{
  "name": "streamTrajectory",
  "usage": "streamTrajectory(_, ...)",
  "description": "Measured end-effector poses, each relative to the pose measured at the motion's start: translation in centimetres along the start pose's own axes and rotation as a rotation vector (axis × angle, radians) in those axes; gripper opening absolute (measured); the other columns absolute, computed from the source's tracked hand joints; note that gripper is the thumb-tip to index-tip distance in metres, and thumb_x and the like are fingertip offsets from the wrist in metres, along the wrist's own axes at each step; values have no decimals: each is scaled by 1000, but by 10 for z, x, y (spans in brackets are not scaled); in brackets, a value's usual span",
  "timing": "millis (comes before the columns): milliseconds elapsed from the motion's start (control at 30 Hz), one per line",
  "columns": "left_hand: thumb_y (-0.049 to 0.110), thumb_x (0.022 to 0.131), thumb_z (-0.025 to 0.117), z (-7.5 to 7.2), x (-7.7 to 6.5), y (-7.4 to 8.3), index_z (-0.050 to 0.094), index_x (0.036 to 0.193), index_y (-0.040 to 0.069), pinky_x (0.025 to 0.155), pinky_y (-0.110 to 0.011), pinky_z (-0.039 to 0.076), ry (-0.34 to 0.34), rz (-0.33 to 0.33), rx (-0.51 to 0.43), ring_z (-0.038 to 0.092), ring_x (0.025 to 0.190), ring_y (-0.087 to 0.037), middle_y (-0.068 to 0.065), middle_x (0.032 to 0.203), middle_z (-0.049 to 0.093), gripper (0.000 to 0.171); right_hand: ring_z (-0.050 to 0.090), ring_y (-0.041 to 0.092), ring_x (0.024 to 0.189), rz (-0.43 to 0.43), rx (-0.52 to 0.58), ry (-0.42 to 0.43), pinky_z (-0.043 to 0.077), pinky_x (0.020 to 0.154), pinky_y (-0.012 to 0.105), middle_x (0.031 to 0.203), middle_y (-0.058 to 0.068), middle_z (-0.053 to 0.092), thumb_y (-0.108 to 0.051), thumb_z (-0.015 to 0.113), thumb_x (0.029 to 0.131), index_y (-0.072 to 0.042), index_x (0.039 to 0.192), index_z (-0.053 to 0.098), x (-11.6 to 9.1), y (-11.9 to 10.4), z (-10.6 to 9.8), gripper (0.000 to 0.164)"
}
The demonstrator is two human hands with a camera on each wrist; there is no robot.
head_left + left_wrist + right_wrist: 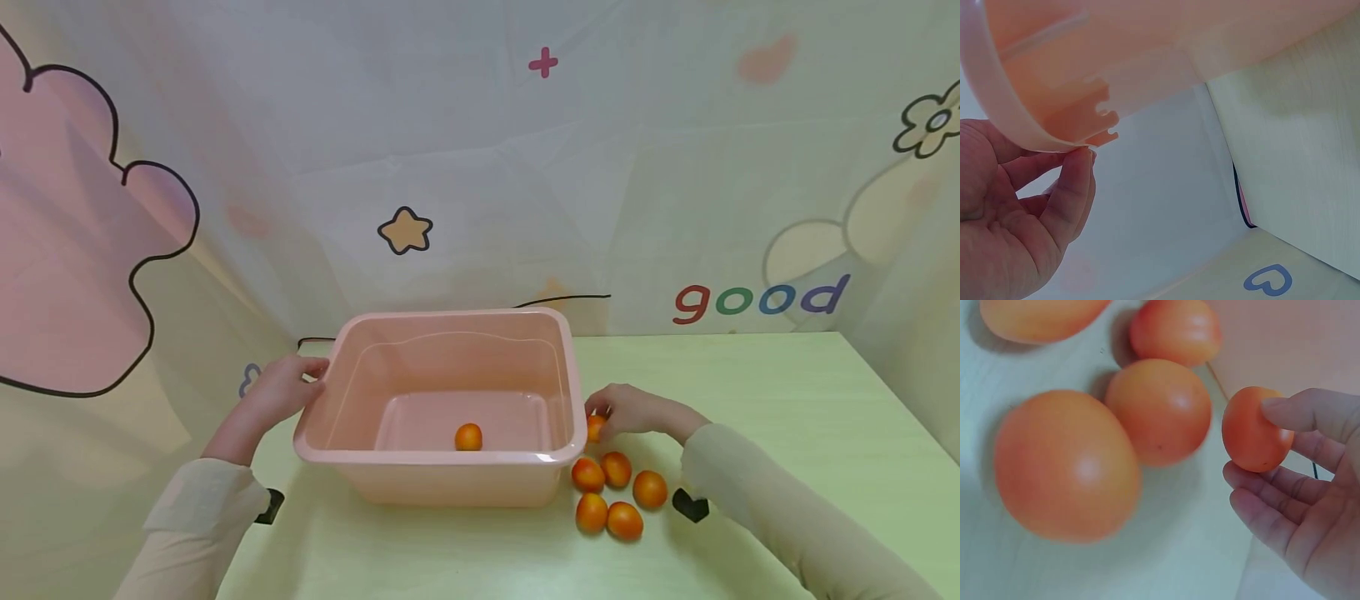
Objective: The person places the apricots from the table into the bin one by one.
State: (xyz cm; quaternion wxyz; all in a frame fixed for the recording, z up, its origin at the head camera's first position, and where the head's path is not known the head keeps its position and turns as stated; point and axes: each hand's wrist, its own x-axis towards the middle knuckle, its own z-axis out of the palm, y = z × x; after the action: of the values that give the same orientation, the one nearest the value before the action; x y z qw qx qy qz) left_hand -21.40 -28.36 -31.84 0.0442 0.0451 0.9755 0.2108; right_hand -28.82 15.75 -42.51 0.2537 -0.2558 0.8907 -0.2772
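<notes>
A pink plastic basin [450, 481] stands on the table with one orange-red tomato [468, 437] on its floor. At the basin's left side my left hand [283, 387] holds the rim; in the left wrist view the fingertips [1079, 164] pinch its lower lip. Just outside the right wall, my right hand [637, 410] grips another tomato [1257, 429] between thumb and fingers. That tomato is partly hidden by the hand in the head view. Several more tomatoes lie in a loose cluster below the right hand, among them one tomato [650, 489] nearest the sleeve.
The pale green table [750, 400] extends to the right of the basin. Behind it hangs a printed cloth [480, 167] with a star and the word "good". A cloth with a large pink shape [67, 250] closes off the left side.
</notes>
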Motion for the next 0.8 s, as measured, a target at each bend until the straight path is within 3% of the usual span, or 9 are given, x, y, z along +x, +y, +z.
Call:
streamTrajectory(233,9,86,44,0,1,-2,48,122,-8,80,-45,46,2,-6,-1,54,98,-37,-27,110,56,40,50,17,77,-43,8,12,48,71,29,86,3,61,-6,64,72,-5,101,62,-12,-5,-22,29)
streamTrajectory(800,10,85,46,-1,0,-1,50,120,-8,79,-46,47,-1,-1,-6,55,96,-36,-26,109,57,39,53,20,83,-45,-120,146,50,73,31,94,8,60,-7,60,78,-3,109,58,-32,-48,-84,32)
